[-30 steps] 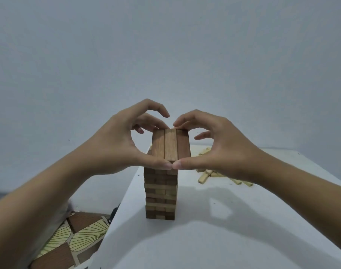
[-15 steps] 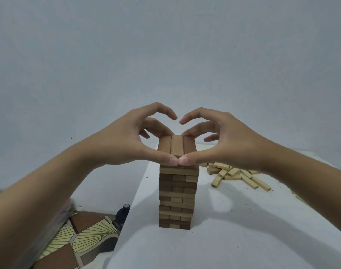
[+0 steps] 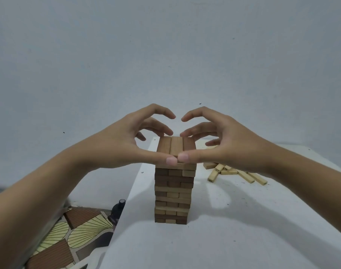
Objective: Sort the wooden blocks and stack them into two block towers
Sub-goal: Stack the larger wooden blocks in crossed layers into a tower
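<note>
Since half a second ago the thumb tips have drawn slightly apart; the hands stay framed round the top of the tower [image 3: 173, 193]. The left hand [image 3: 115, 146] and right hand [image 3: 229, 146] each keep a narrow grip on the top row [image 3: 175, 146] of three blocks. Thumbs press its near end, curled middle fingers touch its far end, and index fingers arch above it. The tower stands upright near the left edge of the worktop [image 3: 224, 239]. Loose pale blocks [image 3: 233, 172] lie heaped behind the right hand. A dark bottle [image 3: 117, 210] shows below the worktop's left edge.
</note>
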`<act>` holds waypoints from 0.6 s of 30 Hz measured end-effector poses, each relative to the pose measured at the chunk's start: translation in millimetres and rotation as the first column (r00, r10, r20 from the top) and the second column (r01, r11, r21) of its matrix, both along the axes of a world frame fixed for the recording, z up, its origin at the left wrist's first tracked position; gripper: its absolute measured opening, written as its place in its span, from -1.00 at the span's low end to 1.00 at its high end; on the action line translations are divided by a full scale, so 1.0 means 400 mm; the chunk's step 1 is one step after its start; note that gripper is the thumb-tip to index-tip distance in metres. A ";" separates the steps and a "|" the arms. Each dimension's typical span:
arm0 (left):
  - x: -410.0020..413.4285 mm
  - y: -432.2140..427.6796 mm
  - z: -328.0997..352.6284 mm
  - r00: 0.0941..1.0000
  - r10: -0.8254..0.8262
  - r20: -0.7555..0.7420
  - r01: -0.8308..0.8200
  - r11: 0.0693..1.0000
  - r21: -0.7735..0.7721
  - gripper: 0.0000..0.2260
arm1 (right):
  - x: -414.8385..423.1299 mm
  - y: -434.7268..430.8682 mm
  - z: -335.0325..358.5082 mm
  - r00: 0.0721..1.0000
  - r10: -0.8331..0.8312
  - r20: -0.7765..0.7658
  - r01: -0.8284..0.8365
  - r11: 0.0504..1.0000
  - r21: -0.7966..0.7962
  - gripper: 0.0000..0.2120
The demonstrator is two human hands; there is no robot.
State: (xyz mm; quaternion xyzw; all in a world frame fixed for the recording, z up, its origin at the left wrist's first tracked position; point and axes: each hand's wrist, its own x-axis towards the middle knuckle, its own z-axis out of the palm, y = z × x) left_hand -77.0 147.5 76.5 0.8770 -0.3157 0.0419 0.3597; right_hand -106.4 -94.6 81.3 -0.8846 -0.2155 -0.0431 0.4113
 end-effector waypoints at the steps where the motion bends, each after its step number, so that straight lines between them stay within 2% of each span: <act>1: -0.001 0.004 -0.002 1.000 -0.003 -0.011 0.002 1.000 -0.020 -0.26 | -0.002 -0.003 -0.005 1.000 0.001 -0.015 0.000 0.999 0.049 -0.35; 5: -0.007 0.016 -0.019 0.996 -0.020 -0.081 0.011 0.994 -0.108 -0.26 | -0.009 -0.017 -0.037 0.999 0.012 -0.033 -0.005 0.979 0.202 -0.46; 11: -0.013 0.006 -0.051 0.993 -0.031 -0.112 0.011 0.984 -0.178 -0.29 | -0.014 -0.008 -0.071 1.000 0.013 0.011 -0.014 0.980 0.197 -0.38; 18: -0.012 -0.005 -0.061 0.995 -0.018 -0.100 -0.003 0.979 -0.203 -0.28 | -0.012 0.000 -0.081 0.999 -0.004 0.045 -0.005 0.980 0.201 -0.40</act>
